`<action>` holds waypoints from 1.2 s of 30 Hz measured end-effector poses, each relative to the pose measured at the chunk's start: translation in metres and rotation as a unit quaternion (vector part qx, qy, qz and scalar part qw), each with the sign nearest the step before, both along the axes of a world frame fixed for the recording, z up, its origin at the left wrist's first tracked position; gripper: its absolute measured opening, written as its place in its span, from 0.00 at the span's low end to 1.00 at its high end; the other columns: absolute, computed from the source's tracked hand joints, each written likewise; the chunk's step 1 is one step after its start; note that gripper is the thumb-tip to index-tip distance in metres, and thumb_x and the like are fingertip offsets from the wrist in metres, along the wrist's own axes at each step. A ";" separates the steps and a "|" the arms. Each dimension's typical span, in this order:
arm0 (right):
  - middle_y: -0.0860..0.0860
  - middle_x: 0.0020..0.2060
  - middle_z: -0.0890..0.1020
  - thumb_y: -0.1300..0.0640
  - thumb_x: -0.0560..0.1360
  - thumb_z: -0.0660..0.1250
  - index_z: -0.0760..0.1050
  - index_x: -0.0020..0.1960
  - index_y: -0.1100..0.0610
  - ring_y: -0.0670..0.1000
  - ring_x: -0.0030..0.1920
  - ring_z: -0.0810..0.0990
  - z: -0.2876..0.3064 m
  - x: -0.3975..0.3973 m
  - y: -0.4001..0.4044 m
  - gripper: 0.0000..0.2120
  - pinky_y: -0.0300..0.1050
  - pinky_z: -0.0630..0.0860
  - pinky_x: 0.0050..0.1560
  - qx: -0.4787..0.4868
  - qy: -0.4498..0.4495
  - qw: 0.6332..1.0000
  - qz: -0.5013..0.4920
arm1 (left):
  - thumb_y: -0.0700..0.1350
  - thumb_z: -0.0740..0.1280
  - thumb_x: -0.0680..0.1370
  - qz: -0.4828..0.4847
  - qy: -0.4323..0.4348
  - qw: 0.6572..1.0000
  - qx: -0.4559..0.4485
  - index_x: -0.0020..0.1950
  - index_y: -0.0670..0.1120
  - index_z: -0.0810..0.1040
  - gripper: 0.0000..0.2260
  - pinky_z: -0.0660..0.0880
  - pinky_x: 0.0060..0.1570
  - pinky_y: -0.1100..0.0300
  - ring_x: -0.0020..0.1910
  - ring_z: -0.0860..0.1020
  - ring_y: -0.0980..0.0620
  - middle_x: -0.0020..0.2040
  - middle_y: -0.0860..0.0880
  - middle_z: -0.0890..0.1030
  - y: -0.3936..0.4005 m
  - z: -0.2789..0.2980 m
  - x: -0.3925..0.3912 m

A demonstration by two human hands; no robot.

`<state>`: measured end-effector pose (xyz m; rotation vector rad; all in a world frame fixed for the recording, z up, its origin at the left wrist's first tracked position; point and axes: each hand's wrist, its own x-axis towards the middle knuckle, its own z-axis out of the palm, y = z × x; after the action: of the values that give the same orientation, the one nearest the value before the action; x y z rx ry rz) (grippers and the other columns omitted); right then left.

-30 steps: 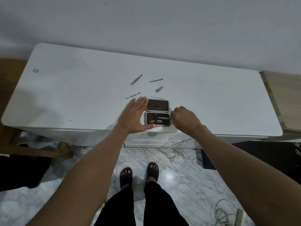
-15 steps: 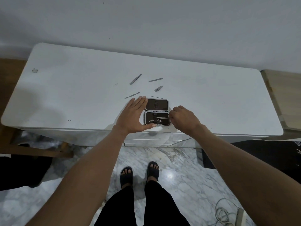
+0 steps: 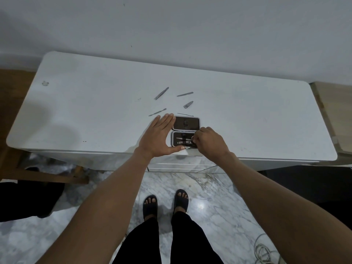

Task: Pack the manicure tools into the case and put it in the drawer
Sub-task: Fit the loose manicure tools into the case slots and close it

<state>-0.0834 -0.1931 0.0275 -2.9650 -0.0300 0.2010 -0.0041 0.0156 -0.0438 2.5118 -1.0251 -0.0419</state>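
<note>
The black manicure case (image 3: 186, 123) lies open near the front edge of the white dresser top (image 3: 247, 121). Its near half (image 3: 180, 141) holds a couple of metal tools. My left hand (image 3: 158, 137) lies flat against the case's left side, fingers together, thumb along the front edge. My right hand (image 3: 209, 142) covers the near half's right end, fingertips pinched on a thin metal tool there. Behind the case lie tweezers (image 3: 161, 93), a nail file (image 3: 185, 94), a small clipper (image 3: 188, 104), a cuticle pusher (image 3: 157, 112) and a thin pick (image 3: 185, 114).
Drawer fronts (image 3: 181, 165) show below the dresser's front edge, shut. A wooden piece (image 3: 335, 115) stands to the right and a wooden chair frame (image 3: 43, 176) to the left. My sandalled feet (image 3: 165, 203) stand on marble floor; a cable (image 3: 264, 250) lies at the lower right.
My right hand has shifted a little left, further over the near half's right end, with the thin tool. My left hand has stayed beside the case.
</note>
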 end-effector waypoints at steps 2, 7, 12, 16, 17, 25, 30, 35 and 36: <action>0.54 0.47 0.80 0.58 0.77 0.62 0.78 0.49 0.59 0.57 0.50 0.76 -0.001 -0.001 0.001 0.08 0.51 0.76 0.40 0.013 -0.004 1.000 -0.014 | 0.77 0.61 0.73 0.000 0.001 1.000 0.003 0.83 0.40 0.59 0.52 0.50 0.82 0.48 0.83 0.55 0.50 0.83 0.44 0.60 0.000 0.000 0.000; 0.53 0.46 0.81 0.56 0.76 0.63 0.80 0.48 0.57 0.56 0.50 0.76 0.002 -0.001 0.001 0.08 0.50 0.77 0.42 0.039 0.003 0.999 -0.033 | 0.77 0.61 0.73 0.001 0.005 1.000 -0.002 0.83 0.40 0.59 0.52 0.50 0.82 0.48 0.83 0.55 0.50 0.83 0.44 0.60 0.000 0.001 -0.001; 0.52 0.44 0.81 0.56 0.76 0.65 0.81 0.48 0.56 0.55 0.48 0.77 0.013 0.011 -0.005 0.07 0.50 0.77 0.42 0.051 -0.017 0.997 -0.050 | 0.77 0.62 0.73 0.004 0.015 1.000 -0.001 0.83 0.40 0.58 0.52 0.50 0.82 0.47 0.83 0.54 0.50 0.84 0.44 0.59 0.001 0.000 -0.001; 0.51 0.44 0.81 0.55 0.77 0.65 0.81 0.50 0.55 0.53 0.49 0.77 0.021 0.035 -0.017 0.07 0.50 0.77 0.45 0.077 -0.038 0.992 -0.095 | 0.77 0.62 0.73 0.001 0.015 1.000 0.003 0.83 0.41 0.58 0.52 0.51 0.82 0.47 0.84 0.54 0.50 0.84 0.45 0.58 0.000 -0.001 0.001; 0.51 0.44 0.81 0.54 0.77 0.65 0.81 0.51 0.54 0.53 0.49 0.77 0.022 0.042 -0.019 0.07 0.49 0.76 0.46 0.082 -0.040 0.990 -0.105 | 0.77 0.62 0.73 0.001 0.016 1.000 0.002 0.83 0.41 0.58 0.52 0.51 0.82 0.47 0.84 0.54 0.50 0.84 0.45 0.59 0.000 -0.001 0.001; 0.51 0.43 0.84 0.49 0.74 0.69 0.82 0.45 0.54 0.54 0.46 0.81 0.012 0.094 -0.017 0.09 0.49 0.79 0.47 0.139 -0.022 0.960 -0.243 | 0.77 0.61 0.73 -0.008 0.014 1.000 0.025 0.83 0.41 0.58 0.52 0.50 0.82 0.47 0.84 0.52 0.51 0.84 0.45 0.57 0.000 -0.001 0.005; 0.53 0.42 0.84 0.37 0.71 0.67 0.82 0.45 0.55 0.56 0.44 0.82 -0.001 0.121 -0.006 0.21 0.46 0.77 0.42 0.119 -0.014 0.945 -0.303 | 0.78 0.60 0.73 -0.009 0.017 0.999 0.039 0.83 0.40 0.57 0.53 0.50 0.82 0.46 0.84 0.52 0.50 0.84 0.45 0.57 -0.002 0.002 0.005; 0.55 0.45 0.83 0.37 0.69 0.68 0.81 0.49 0.57 0.58 0.47 0.82 -0.005 0.137 0.002 0.24 0.47 0.76 0.43 0.113 0.001 0.940 -0.322 | 0.76 0.63 0.73 -0.010 0.006 1.000 0.015 0.81 0.37 0.61 0.52 0.54 0.81 0.44 0.83 0.56 0.48 0.83 0.42 0.61 -0.004 0.002 0.005; 0.55 0.46 0.83 0.39 0.70 0.68 0.80 0.50 0.58 0.58 0.47 0.82 -0.005 0.139 0.003 0.22 0.47 0.76 0.44 0.112 0.003 0.942 -0.318 | 0.76 0.63 0.73 -0.011 0.004 1.000 0.011 0.81 0.37 0.61 0.52 0.54 0.81 0.43 0.83 0.56 0.47 0.82 0.42 0.61 -0.004 0.002 0.006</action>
<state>0.0558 -0.1901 0.0225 -2.5806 0.8300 0.1069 0.0018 0.0120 -0.0420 2.5182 -1.0546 -0.0710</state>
